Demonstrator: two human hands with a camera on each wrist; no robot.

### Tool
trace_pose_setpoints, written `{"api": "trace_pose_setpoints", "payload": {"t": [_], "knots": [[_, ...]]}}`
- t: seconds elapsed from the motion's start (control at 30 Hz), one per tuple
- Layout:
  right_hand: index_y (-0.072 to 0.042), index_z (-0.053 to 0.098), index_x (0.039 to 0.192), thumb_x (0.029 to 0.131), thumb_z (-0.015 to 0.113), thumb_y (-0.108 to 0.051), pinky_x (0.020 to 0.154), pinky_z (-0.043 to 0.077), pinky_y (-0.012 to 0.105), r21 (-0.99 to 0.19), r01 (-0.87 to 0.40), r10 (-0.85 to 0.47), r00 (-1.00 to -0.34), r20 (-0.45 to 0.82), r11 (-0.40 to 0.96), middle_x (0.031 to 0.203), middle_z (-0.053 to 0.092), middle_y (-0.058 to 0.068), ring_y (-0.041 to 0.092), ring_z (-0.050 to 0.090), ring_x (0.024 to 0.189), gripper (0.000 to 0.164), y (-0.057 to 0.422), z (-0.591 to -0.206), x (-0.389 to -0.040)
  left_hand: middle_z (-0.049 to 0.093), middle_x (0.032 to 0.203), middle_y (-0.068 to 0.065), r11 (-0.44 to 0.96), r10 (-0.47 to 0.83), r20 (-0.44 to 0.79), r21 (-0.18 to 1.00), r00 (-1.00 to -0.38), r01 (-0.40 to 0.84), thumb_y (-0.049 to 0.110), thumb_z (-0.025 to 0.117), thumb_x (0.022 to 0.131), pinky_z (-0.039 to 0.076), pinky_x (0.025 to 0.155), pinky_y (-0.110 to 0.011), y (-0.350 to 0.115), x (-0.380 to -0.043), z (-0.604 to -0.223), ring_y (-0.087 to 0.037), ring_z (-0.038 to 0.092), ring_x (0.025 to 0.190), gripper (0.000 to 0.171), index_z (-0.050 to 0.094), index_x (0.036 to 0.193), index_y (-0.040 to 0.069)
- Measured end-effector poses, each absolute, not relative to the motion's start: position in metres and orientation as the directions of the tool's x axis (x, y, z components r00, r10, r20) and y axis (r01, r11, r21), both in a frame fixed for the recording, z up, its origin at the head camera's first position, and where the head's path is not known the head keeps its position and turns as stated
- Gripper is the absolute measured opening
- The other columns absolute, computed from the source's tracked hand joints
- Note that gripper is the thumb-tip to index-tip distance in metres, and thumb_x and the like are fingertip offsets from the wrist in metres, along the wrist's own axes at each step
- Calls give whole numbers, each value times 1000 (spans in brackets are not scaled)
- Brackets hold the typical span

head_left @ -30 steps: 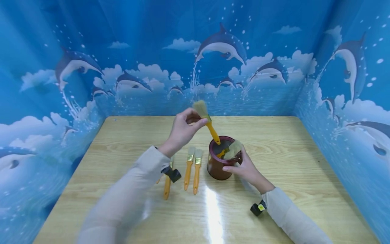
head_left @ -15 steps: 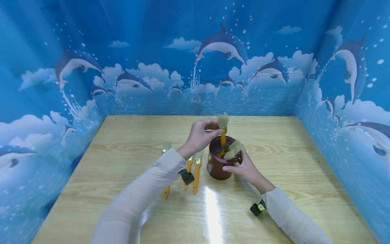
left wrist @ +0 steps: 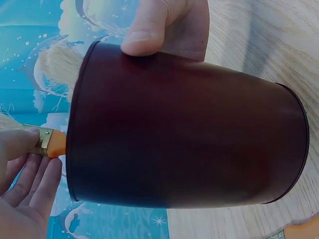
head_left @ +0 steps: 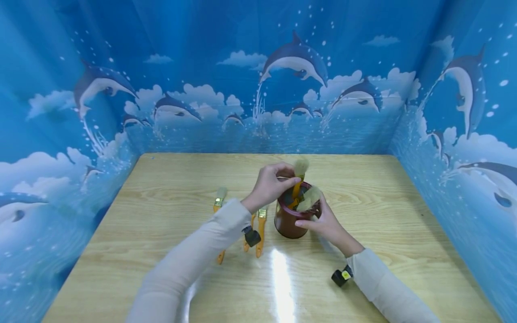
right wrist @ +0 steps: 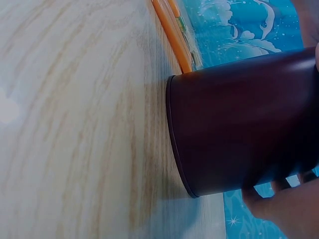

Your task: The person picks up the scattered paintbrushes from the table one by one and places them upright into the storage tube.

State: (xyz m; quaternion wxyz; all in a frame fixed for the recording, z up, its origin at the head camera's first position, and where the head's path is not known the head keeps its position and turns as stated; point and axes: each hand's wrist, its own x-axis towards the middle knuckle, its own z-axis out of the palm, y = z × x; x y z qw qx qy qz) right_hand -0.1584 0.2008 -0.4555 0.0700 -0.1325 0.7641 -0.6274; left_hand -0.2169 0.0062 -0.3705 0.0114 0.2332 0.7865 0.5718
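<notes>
In the head view my left hand (head_left: 269,185) pinches a paintbrush (head_left: 301,167) over a dark brown cup (head_left: 290,225). Its pale bristles point up, and the lower handle is inside the cup. The left wrist view shows the thumb and fingers at the brush's brass ferrule (left wrist: 46,141), with the orange handle passing behind the rim. My right hand (head_left: 326,225) grips the cup's right side, its thumb (left wrist: 144,37) pressed against the wall. Another paintbrush (head_left: 309,200) leans in the cup, bristles out over the rim by the right hand.
Several paintbrushes with orange handles lie left of the cup, among them one brush (head_left: 261,229) close by and another brush (head_left: 218,204) partly under the left sleeve. The wood-grain table (head_left: 363,193) is bordered by blue dolphin-print curtains (head_left: 194,125).
My left hand has moved right and down, bringing its paintbrush from a tilt above the cup to handle-down inside it. The right hand and the cup have stayed put.
</notes>
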Motion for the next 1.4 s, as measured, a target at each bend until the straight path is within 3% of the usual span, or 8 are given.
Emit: {"api": "trace_pose_setpoints", "payload": {"t": [0.47, 0.93, 1.13, 1.4], "knots": [[-24, 16, 151, 79, 79, -16, 112, 22, 59, -972, -160, -284, -953, 106, 174, 151, 29, 7, 30, 28, 138, 95, 201, -458, -159, 70, 108, -6, 252, 330, 218, 917, -918, 309, 18, 70, 88, 56, 80, -25, -12, -222, -372, -15, 68, 97, 24, 69, 111, 10], [-22, 13, 152, 78, 80, -17, 113, 20, 60, -972, -132, -271, -959, 76, 195, 151, 28, 11, 32, 26, 139, 100, 201, -456, -158, 67, 115, -8, 236, 145, 70, 966, -987, 103, 20, 70, 89, 53, 91, -30, -89, -234, -390, -19, 63, 106, 34, 64, 121, 9], [-21, 14, 152, 79, 79, -16, 110, 24, 59, -968, -138, -273, -959, 77, 211, 148, 31, 12, 33, 31, 136, 98, 201, -456, -158, 62, 126, -13, 203, 101, -4, 979, -995, 17, 19, 68, 91, 50, 95, -30, -121, -235, -399, -23, 59, 115, 42, 57, 130, 5], [-21, 15, 151, 78, 80, -17, 111, 23, 59, -971, -123, -269, -961, 65, 206, 147, 32, 12, 34, 31, 135, 98, 200, -456, -157, 57, 133, -9, 271, 71, -127, 957, -989, -103, 26, 64, 93, 45, 103, -35, -156, -228, -415, -22, 54, 122, 47, 52, 136, 9]]}}
